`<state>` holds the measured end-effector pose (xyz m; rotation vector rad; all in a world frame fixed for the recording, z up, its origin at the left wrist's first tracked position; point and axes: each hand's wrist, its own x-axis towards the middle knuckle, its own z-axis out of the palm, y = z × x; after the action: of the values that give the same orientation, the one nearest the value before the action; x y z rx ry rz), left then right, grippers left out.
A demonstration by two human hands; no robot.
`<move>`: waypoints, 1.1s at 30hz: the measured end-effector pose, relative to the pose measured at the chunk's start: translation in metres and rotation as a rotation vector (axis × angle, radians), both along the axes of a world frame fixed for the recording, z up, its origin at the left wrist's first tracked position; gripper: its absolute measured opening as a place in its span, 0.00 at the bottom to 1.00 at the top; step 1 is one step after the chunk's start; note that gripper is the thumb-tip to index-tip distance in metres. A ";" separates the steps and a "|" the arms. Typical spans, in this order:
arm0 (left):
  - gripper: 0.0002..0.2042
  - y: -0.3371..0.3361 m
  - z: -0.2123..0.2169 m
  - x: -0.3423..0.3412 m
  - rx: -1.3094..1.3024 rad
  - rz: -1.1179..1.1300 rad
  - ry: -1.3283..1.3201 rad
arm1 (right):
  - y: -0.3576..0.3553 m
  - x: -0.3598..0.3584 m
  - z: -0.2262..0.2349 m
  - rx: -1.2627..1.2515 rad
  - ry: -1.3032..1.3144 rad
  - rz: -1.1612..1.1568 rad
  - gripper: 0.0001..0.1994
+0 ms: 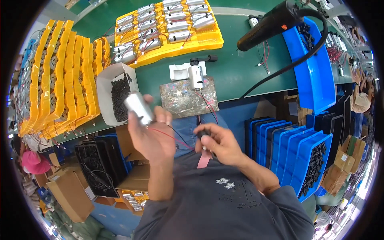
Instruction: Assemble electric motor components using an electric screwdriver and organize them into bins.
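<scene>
My left hand (154,140), palm up, has its fingers curled round a silver cylindrical motor (138,108) with red and black wires trailing toward my right hand. In front of my chest, my right hand (224,146) pinches a small black part (203,133); its exact kind is hidden by the fingers. Ahead of both hands, a second motor (196,78) stands with a black fitting (205,59) at its far end, against a white fixture (179,73). Its wires hang over the near edge of a worn, scuffed board (176,100).
A white bin (105,84) holds small black pieces (120,100). Yellow trays (78,80) are stacked left; another yellow tray (208,40) of motors lies behind. A black corded power tool (266,27) hangs at right, near a blue bin (316,86). Blue crates (288,146) stand lower right.
</scene>
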<state>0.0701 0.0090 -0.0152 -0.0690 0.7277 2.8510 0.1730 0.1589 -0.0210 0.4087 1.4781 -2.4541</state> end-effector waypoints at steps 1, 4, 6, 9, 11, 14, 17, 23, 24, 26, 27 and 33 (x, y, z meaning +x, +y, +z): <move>0.27 -0.003 0.006 -0.002 -0.037 0.028 0.061 | 0.000 -0.004 0.001 0.043 -0.027 -0.008 0.18; 0.29 -0.013 0.023 -0.004 -0.319 0.027 0.157 | 0.023 -0.019 0.006 0.443 0.189 -0.134 0.19; 0.30 -0.019 0.030 0.002 -0.800 -0.014 0.227 | 0.042 -0.027 0.014 0.617 0.263 -0.181 0.19; 0.33 -0.011 0.024 0.024 -1.026 -0.163 0.240 | 0.051 -0.036 0.031 0.765 0.336 -0.132 0.19; 0.33 -0.002 0.014 0.034 -1.062 -0.189 0.348 | 0.049 -0.041 0.039 0.711 0.322 0.029 0.19; 0.33 0.005 0.004 0.045 -1.088 -0.224 0.469 | 0.045 -0.046 0.046 0.603 0.277 0.036 0.18; 0.32 0.009 -0.001 0.049 -1.075 -0.230 0.493 | 0.046 -0.049 0.047 0.594 0.284 0.055 0.17; 0.30 0.009 0.006 0.041 -1.178 -0.268 0.596 | 0.045 -0.055 0.043 0.777 0.485 0.050 0.13; 0.31 0.009 0.007 0.040 -1.201 -0.294 0.600 | 0.045 -0.057 0.044 0.775 0.484 0.052 0.13; 0.30 0.010 0.010 0.040 -1.254 -0.302 0.606 | 0.047 -0.057 0.047 0.951 0.513 0.129 0.14; 0.30 0.011 0.011 0.040 -1.309 -0.311 0.614 | 0.048 -0.058 0.047 1.038 0.527 0.169 0.14; 0.28 0.015 -0.004 0.037 -1.221 -0.309 0.485 | 0.047 -0.070 0.036 1.071 0.568 0.234 0.14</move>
<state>0.1075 0.0238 -0.0193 0.5100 2.1942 1.7408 0.1030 0.2057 0.0146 -0.3277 2.7994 -1.4419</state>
